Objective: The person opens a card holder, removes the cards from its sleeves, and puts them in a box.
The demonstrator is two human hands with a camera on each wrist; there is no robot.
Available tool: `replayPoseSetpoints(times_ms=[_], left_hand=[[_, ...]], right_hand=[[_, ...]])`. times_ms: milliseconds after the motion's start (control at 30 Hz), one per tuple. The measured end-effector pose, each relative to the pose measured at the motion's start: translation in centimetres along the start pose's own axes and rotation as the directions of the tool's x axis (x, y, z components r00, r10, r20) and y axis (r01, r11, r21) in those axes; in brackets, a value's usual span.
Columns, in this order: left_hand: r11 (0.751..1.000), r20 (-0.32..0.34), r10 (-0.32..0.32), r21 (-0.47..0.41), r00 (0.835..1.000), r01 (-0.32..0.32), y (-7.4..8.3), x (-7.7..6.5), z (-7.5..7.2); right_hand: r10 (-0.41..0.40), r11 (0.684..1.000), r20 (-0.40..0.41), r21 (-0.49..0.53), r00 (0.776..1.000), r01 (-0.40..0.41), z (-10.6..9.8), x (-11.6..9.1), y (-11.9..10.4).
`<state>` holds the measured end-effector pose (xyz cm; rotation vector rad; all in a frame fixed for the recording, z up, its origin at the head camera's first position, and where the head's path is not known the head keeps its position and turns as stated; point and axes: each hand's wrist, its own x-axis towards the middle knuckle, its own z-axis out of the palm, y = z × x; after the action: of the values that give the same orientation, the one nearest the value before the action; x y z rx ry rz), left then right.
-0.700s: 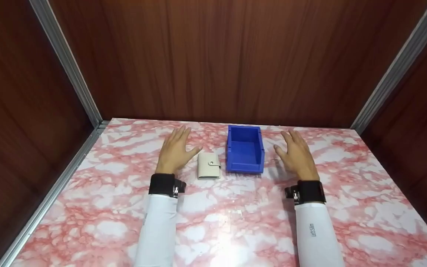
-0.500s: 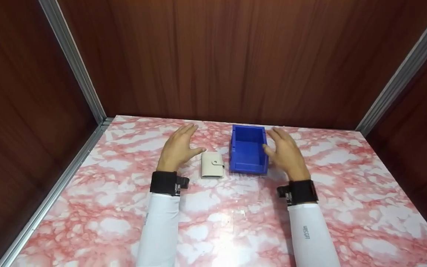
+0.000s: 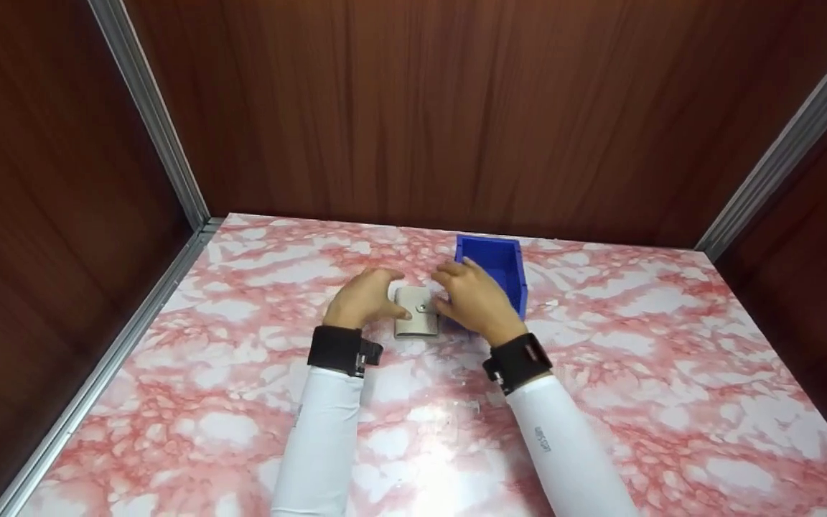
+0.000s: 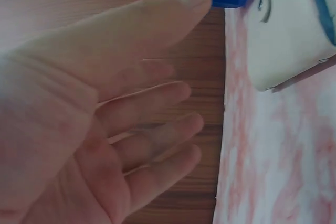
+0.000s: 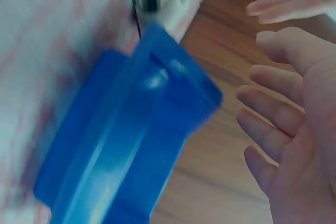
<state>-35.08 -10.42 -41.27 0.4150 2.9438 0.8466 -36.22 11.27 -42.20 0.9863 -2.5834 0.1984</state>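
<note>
A cream wallet [image 3: 417, 327] with a snap strap lies on the marbled table, between my two hands in the head view. My left hand [image 3: 363, 298] is at its left side, fingers bent loosely and thumb near the cover; the left wrist view shows the palm holding nothing, apart from the wallet [image 4: 283, 30]. My right hand [image 3: 477, 298] hovers at the wallet's right, over the left part of a blue open bin [image 3: 522, 287] and hiding some of it. In the right wrist view its relaxed fingers [image 5: 273, 108] hold nothing, with the blue bin [image 5: 126, 129] beside them.
The red and white marbled tabletop [image 3: 636, 402] extends around both arms. Dark wood panels [image 3: 385, 108] rise behind and at both sides, with a metal rail [image 3: 97, 359] along the left edge.
My right hand has moved left from the bin's right side, across it, to the wallet. My left hand has moved slightly right and nearer the wallet, its fingers more bent. Wallet and bin stay put.
</note>
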Motion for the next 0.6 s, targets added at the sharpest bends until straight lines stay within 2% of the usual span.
replayPoseSetpoints(times_ms=[100,200,433,600], left_hand=[[0.999,0.081,-0.021,-0.027,0.997,0.023,-0.2,0.2,0.9],[0.999,0.125,-0.03,-0.015,0.992,0.032,-0.2,0.4,1.5],[0.999,0.165,-0.044,0.011,0.985,0.042,-0.1,0.7,2.2],[1.0,0.158,-0.018,-0.001,0.987,0.019,-0.1,1.0,2.8]], right_hand=[[-0.036,0.999,0.042,-0.017,0.998,0.036,0.9,0.3,-1.1],[-0.04,0.998,0.074,-0.04,0.996,0.043,1.4,0.7,-2.1],[-0.008,0.995,0.106,-0.101,0.994,0.018,2.3,1.2,-3.2],[-0.028,0.992,0.059,-0.125,0.998,0.035,3.0,0.7,-3.3]])
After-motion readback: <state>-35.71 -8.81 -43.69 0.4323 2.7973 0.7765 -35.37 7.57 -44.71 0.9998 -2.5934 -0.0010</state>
